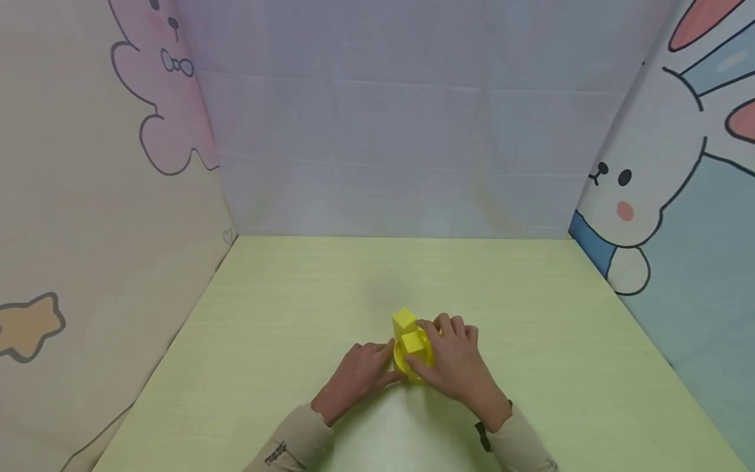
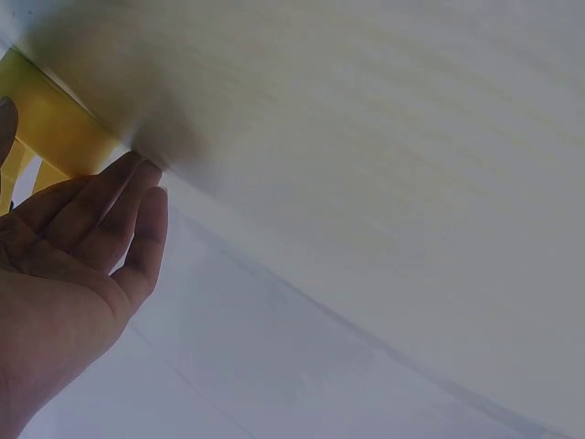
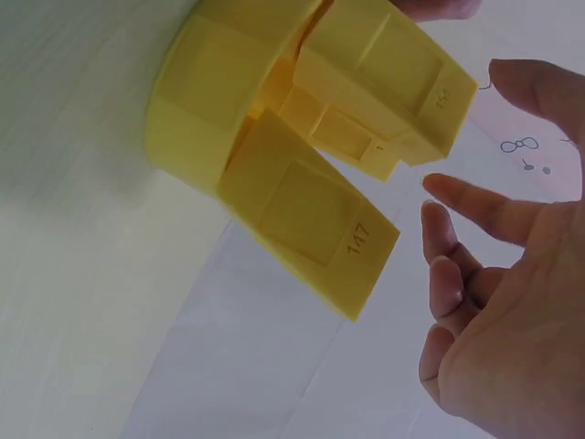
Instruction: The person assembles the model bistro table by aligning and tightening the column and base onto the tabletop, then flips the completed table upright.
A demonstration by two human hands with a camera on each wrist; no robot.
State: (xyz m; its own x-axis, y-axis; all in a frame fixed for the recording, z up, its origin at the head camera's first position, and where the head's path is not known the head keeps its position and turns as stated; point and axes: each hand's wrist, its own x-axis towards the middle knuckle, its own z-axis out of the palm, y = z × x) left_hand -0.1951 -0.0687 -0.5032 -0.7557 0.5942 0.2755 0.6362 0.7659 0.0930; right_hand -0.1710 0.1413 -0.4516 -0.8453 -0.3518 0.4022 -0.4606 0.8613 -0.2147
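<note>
A round yellow container (image 1: 399, 362) stands on the table with yellow rectangular blocks sticking up out of it. In the right wrist view one block (image 3: 315, 229) is marked 147 and leans outward; beside it are a block (image 3: 411, 78) that seems to read 151 and a smaller, partly hidden block (image 3: 338, 137). My left hand (image 1: 364, 372) holds the container's left side between thumb and fingers; the left wrist view shows its fingers (image 2: 101, 215) against the yellow wall. Just above the blocks, my right hand (image 3: 512, 311) has its thumb and forefinger spread, apart from them.
The pale yellow-green table (image 1: 283, 295) extends around the container on every side. A plain pale wall (image 1: 383, 131) rises at the back. Printed side walls flank the table, with a pink animal (image 1: 159, 111) on the left and a rabbit (image 1: 643, 190) on the right.
</note>
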